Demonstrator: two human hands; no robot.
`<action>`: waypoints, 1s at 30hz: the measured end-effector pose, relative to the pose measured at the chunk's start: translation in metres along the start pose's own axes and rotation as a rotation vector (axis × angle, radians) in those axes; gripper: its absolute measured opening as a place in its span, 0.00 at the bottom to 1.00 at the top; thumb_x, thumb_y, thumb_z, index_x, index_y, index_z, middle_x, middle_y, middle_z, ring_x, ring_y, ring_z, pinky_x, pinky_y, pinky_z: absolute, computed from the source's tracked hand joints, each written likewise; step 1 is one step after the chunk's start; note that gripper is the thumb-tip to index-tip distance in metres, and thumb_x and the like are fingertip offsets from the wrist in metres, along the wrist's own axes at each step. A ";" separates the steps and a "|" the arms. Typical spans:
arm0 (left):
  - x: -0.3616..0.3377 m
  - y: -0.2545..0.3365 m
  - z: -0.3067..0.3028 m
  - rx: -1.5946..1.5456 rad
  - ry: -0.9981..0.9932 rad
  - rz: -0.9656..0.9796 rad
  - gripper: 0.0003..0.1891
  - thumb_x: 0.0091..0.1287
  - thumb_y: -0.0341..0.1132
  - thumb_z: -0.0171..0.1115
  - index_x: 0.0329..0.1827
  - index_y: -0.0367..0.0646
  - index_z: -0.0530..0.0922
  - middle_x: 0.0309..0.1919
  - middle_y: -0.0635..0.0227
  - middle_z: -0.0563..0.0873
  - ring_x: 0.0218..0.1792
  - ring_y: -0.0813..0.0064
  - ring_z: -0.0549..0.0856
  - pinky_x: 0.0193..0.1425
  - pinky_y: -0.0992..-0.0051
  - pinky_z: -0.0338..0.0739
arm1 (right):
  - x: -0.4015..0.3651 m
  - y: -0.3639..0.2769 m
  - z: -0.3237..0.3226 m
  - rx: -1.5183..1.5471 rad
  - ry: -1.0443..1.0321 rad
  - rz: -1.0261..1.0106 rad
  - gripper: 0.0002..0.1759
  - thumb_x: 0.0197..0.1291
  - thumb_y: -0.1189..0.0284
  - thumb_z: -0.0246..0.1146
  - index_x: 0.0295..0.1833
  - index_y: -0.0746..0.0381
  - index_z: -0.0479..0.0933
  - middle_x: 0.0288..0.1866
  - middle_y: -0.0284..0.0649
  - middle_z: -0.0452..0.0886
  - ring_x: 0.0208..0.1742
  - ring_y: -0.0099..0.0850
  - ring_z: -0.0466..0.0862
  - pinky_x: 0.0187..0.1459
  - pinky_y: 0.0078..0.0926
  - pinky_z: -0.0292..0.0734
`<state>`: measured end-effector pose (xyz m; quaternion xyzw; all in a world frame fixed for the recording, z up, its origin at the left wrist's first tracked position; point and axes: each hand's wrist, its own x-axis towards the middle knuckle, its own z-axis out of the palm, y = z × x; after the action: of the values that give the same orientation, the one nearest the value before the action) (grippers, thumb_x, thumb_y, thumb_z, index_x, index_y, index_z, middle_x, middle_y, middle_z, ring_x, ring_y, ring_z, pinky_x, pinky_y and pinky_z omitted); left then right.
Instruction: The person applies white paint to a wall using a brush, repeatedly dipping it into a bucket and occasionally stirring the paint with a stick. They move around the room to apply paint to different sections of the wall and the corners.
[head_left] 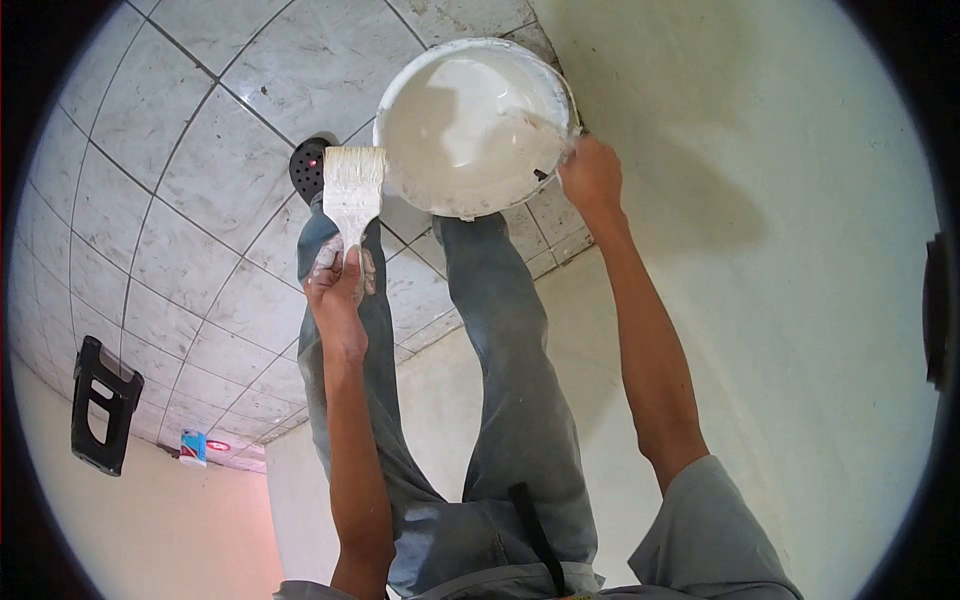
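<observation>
My left hand [340, 275] is closed round the handle of a wide, paint-covered brush [352, 190], its pale bristles pointing up beside the bucket's left rim. A round white bucket [395, 170] holds thick white paint [450, 145]. At its right rim, my right hand [592, 175] is closed in a fist; a small blurred thing extends from it over the paint, too smeared to name. A thin wire handle runs along the bucket's right side, close to that hand.
Grey-white tiles [180, 110] cover the floor, with a pale wall [800, 200] on the right. A black perforated shoe [308, 168] shows left of the brush. At the lower left are a black-framed object [105, 405] and a small blue and white container [193, 447].
</observation>
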<state>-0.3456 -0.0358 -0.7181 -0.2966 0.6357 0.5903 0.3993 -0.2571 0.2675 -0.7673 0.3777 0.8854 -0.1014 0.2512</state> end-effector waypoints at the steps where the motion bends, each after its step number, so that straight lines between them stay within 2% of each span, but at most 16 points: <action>1: 0.000 -0.002 -0.002 0.004 0.015 -0.010 0.08 0.65 0.31 0.56 0.39 0.34 0.78 0.25 0.70 0.81 0.21 0.83 0.73 0.26 0.81 0.66 | 0.011 -0.015 -0.004 0.092 -0.045 0.039 0.10 0.43 0.73 0.66 0.31 0.66 0.76 0.31 0.53 0.79 0.36 0.51 0.80 0.38 0.43 0.76; 2: 0.000 -0.003 -0.003 0.008 0.028 -0.020 0.08 0.65 0.31 0.56 0.39 0.34 0.79 0.25 0.70 0.81 0.21 0.83 0.74 0.26 0.81 0.66 | 0.017 -0.034 -0.002 0.183 -0.087 0.079 0.12 0.43 0.72 0.66 0.35 0.66 0.76 0.34 0.53 0.79 0.38 0.51 0.80 0.40 0.43 0.76; 5: 0.000 -0.003 -0.003 -0.019 0.026 -0.007 0.08 0.64 0.31 0.57 0.38 0.34 0.79 0.25 0.69 0.81 0.21 0.82 0.74 0.26 0.81 0.66 | 0.013 -0.115 0.015 0.425 -0.049 0.284 0.13 0.44 0.72 0.68 0.35 0.66 0.76 0.39 0.52 0.78 0.43 0.49 0.80 0.44 0.41 0.76; 9: -0.004 0.002 0.000 -0.052 0.060 -0.020 0.08 0.64 0.30 0.58 0.38 0.34 0.79 0.25 0.69 0.81 0.21 0.82 0.74 0.26 0.80 0.66 | -0.044 -0.165 0.028 0.448 -0.217 0.161 0.17 0.44 0.73 0.67 0.39 0.68 0.72 0.40 0.55 0.77 0.44 0.52 0.79 0.45 0.45 0.75; 12: 0.000 -0.001 -0.006 -0.008 0.047 -0.027 0.07 0.63 0.29 0.57 0.38 0.33 0.78 0.25 0.68 0.81 0.22 0.81 0.75 0.26 0.81 0.66 | -0.094 -0.108 0.066 0.296 -0.411 0.098 0.21 0.41 0.73 0.68 0.42 0.67 0.70 0.37 0.54 0.78 0.43 0.51 0.79 0.44 0.47 0.74; 14: 0.000 0.000 -0.006 -0.048 0.045 -0.016 0.07 0.63 0.28 0.57 0.38 0.33 0.78 0.25 0.68 0.81 0.21 0.81 0.75 0.26 0.80 0.66 | -0.101 -0.055 0.065 0.164 -0.457 0.058 0.18 0.44 0.74 0.65 0.43 0.66 0.71 0.34 0.51 0.78 0.42 0.50 0.79 0.44 0.47 0.74; 15: 0.000 0.001 -0.006 -0.069 0.046 -0.009 0.06 0.63 0.28 0.57 0.37 0.33 0.79 0.25 0.68 0.81 0.21 0.81 0.75 0.26 0.80 0.66 | -0.098 -0.030 0.055 0.040 -0.406 -0.016 0.14 0.46 0.74 0.61 0.41 0.65 0.73 0.32 0.50 0.78 0.41 0.49 0.78 0.43 0.46 0.75; 16: 0.001 0.002 -0.006 -0.078 0.044 -0.006 0.06 0.63 0.28 0.57 0.37 0.33 0.79 0.25 0.68 0.81 0.21 0.81 0.74 0.25 0.80 0.66 | -0.089 -0.003 0.058 0.010 -0.230 0.004 0.08 0.42 0.77 0.60 0.33 0.64 0.77 0.28 0.53 0.79 0.34 0.50 0.80 0.37 0.46 0.76; 18: 0.001 0.003 -0.005 -0.095 0.037 -0.007 0.06 0.63 0.28 0.57 0.36 0.33 0.79 0.25 0.68 0.81 0.21 0.81 0.74 0.25 0.81 0.66 | -0.054 0.031 0.041 -0.056 -0.201 0.085 0.06 0.44 0.77 0.59 0.31 0.64 0.77 0.28 0.52 0.79 0.34 0.51 0.80 0.37 0.46 0.76; 19: 0.001 0.004 -0.004 -0.095 0.064 -0.016 0.06 0.63 0.29 0.57 0.36 0.34 0.79 0.25 0.68 0.81 0.21 0.81 0.74 0.25 0.81 0.66 | -0.037 0.029 0.023 -0.071 -0.178 0.053 0.08 0.46 0.75 0.60 0.33 0.66 0.76 0.29 0.52 0.79 0.35 0.51 0.80 0.38 0.47 0.75; 22: 0.000 0.002 -0.005 -0.067 0.089 -0.039 0.07 0.63 0.30 0.58 0.35 0.34 0.79 0.25 0.69 0.81 0.21 0.82 0.74 0.26 0.81 0.66 | 0.007 0.005 0.007 -0.030 -0.099 0.005 0.11 0.48 0.72 0.61 0.36 0.67 0.75 0.31 0.53 0.79 0.38 0.52 0.80 0.41 0.45 0.75; 24: 0.004 0.000 -0.009 -0.022 0.021 -0.026 0.07 0.64 0.30 0.58 0.36 0.34 0.79 0.25 0.69 0.81 0.22 0.82 0.74 0.26 0.81 0.66 | 0.017 -0.043 0.007 0.181 -0.128 0.078 0.12 0.46 0.71 0.64 0.36 0.66 0.76 0.36 0.53 0.78 0.42 0.50 0.80 0.44 0.43 0.75; 25: 0.004 0.001 -0.008 -0.027 0.022 -0.020 0.07 0.64 0.31 0.58 0.36 0.34 0.79 0.25 0.69 0.81 0.22 0.82 0.74 0.26 0.81 0.66 | 0.016 -0.070 0.018 0.279 -0.060 0.157 0.13 0.44 0.70 0.67 0.35 0.65 0.76 0.40 0.53 0.78 0.44 0.49 0.79 0.45 0.40 0.76; 26: 0.004 0.002 -0.007 -0.032 0.021 -0.015 0.08 0.64 0.31 0.58 0.36 0.34 0.79 0.25 0.69 0.81 0.22 0.82 0.74 0.26 0.81 0.66 | 0.011 -0.101 0.023 0.255 -0.037 0.231 0.14 0.42 0.71 0.69 0.36 0.64 0.76 0.41 0.52 0.78 0.45 0.48 0.80 0.45 0.40 0.76; 27: 0.003 0.002 -0.006 -0.035 0.019 -0.015 0.08 0.64 0.31 0.57 0.36 0.34 0.79 0.25 0.69 0.81 0.22 0.82 0.74 0.26 0.81 0.66 | 0.000 -0.128 0.014 0.319 -0.130 0.309 0.15 0.43 0.72 0.68 0.38 0.65 0.77 0.41 0.53 0.77 0.44 0.48 0.80 0.45 0.40 0.76; 30: 0.003 0.002 -0.004 -0.015 0.024 -0.020 0.08 0.65 0.32 0.57 0.36 0.34 0.79 0.25 0.69 0.81 0.21 0.82 0.74 0.26 0.81 0.66 | -0.039 -0.146 0.042 0.302 -0.117 0.156 0.26 0.42 0.73 0.68 0.48 0.73 0.71 0.39 0.54 0.78 0.42 0.49 0.80 0.43 0.41 0.77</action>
<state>-0.3496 -0.0389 -0.7194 -0.3127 0.6332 0.5874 0.3953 -0.3240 0.1267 -0.7843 0.4719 0.8122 -0.2351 0.2498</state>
